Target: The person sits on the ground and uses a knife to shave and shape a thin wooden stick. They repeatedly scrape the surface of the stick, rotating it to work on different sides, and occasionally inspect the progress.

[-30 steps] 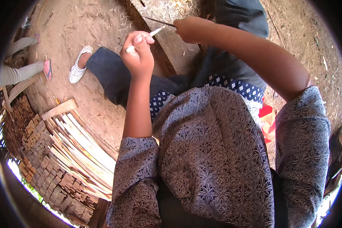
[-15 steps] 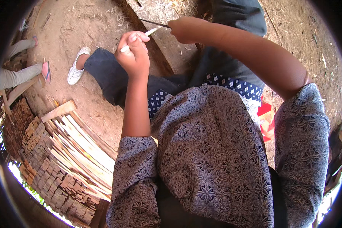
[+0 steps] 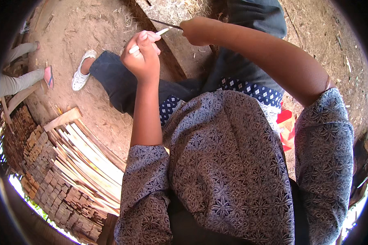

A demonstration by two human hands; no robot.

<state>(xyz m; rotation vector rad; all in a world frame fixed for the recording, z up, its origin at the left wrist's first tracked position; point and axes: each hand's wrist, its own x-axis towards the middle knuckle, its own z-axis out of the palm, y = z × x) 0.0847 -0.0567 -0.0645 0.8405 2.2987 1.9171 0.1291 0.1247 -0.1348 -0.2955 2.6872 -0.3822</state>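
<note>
- Fingers [image 3: 149, 38] of our left hand [image 3: 142, 57] pinch a thin pale stick [image 3: 149, 39], raised before us.
- Our right hand [image 3: 198, 30] is fisted around a dark knife [image 3: 165, 23], blade meeting the stick's tip.
- Bare dirt ground [image 3: 90, 24] lies beyond; stacked wood strips [image 3: 86, 151] lie lower left, well apart.

Stacked wooden slats [image 3: 81, 159], perhaps offcuts; white shoe [image 3: 81, 75].

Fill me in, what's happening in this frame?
A seated person is working a thin pale stick with a dark blade. The left hand grips the stick and the right hand holds the blade against its far end. A stack of split wooden slats lies at the person's left, and another person's legs show beyond it.
</note>
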